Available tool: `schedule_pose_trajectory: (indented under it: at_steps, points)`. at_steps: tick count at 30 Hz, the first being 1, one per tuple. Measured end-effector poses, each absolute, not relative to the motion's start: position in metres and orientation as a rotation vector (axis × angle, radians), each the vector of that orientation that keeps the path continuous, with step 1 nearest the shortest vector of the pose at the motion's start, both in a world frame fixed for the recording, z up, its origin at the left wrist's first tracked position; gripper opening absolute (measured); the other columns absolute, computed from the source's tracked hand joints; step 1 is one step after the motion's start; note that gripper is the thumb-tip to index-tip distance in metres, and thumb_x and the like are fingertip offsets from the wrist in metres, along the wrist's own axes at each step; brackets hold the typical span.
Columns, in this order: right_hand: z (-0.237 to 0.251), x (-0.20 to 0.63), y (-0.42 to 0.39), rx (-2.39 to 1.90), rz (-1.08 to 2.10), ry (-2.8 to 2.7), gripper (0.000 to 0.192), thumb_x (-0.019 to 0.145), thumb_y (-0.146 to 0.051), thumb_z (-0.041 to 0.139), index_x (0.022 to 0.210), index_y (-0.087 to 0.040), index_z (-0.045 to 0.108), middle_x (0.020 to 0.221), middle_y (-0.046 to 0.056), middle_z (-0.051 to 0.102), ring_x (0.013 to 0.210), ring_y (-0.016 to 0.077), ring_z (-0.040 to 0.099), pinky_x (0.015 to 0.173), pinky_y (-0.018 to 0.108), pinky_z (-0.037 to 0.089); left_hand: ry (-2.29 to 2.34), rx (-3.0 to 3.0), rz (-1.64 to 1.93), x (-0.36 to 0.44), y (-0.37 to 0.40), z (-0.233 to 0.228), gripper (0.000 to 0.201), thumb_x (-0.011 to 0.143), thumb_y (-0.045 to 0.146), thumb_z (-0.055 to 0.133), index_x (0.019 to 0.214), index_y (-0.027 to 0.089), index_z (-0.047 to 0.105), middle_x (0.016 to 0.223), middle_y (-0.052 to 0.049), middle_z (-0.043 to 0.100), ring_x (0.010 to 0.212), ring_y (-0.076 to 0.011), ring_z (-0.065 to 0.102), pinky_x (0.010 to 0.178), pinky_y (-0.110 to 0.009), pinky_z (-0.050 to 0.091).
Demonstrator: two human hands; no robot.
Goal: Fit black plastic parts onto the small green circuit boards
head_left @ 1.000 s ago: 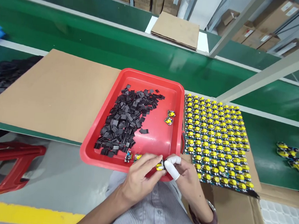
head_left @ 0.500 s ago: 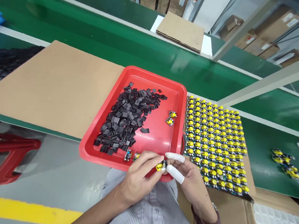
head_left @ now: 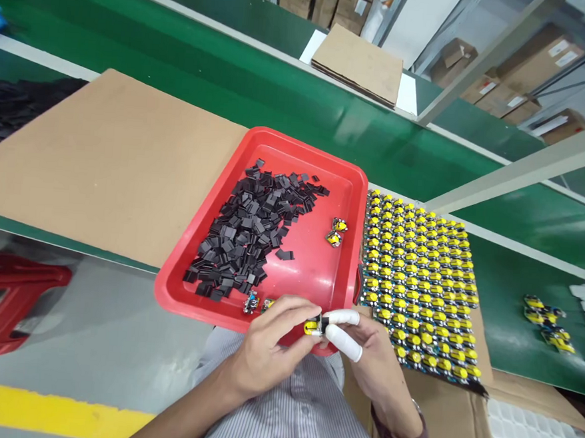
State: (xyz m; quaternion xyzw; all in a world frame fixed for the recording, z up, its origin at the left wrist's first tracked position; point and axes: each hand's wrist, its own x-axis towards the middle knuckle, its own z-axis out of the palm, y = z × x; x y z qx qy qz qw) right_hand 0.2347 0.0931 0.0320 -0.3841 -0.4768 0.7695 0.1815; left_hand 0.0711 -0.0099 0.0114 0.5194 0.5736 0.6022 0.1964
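Both hands meet over the near rim of a red tray (head_left: 348, 183). My left hand (head_left: 268, 344) and my right hand (head_left: 366, 347), which wears white finger cots, pinch one small yellow component (head_left: 312, 326) between their fingertips. A heap of small black pieces (head_left: 248, 236) fills the tray's left half. Two yellow components (head_left: 335, 232) lie loose in the tray's right part, and two more parts (head_left: 259, 303) sit by its near rim. To the right lies a panel of several yellow components in rows (head_left: 418, 281).
A brown cardboard sheet (head_left: 106, 159) lies left of the tray on the green bench. A few loose yellow components (head_left: 548, 323) rest at far right. A red stool (head_left: 11, 299) stands on the floor at left. Cardboard boxes line the back.
The view has shifted slightly. My right index finger has lowered closer to the component; both hands stay together on the same yellow part at the tray's near rim.
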Motion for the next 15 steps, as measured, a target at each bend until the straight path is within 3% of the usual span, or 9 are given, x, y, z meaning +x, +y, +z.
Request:
schedule_pose_trajectory:
  at_steps: [15]
  points:
    - [0.043,0.223,0.084,-0.971,2.048,-1.577,0.008,0.088,-0.025,0.081,0.089,-0.021,0.074,0.085,0.000,0.071,0.077,0.0149,0.067,0.077,0.026,0.055,1.523,1.572,1.662,0.065,-0.015,0.007,0.048,0.087,0.000,0.073,0.132,0.016,0.067,0.118,-0.011,0.077,0.110,-0.0211,0.073,0.097,-0.034,0.063]
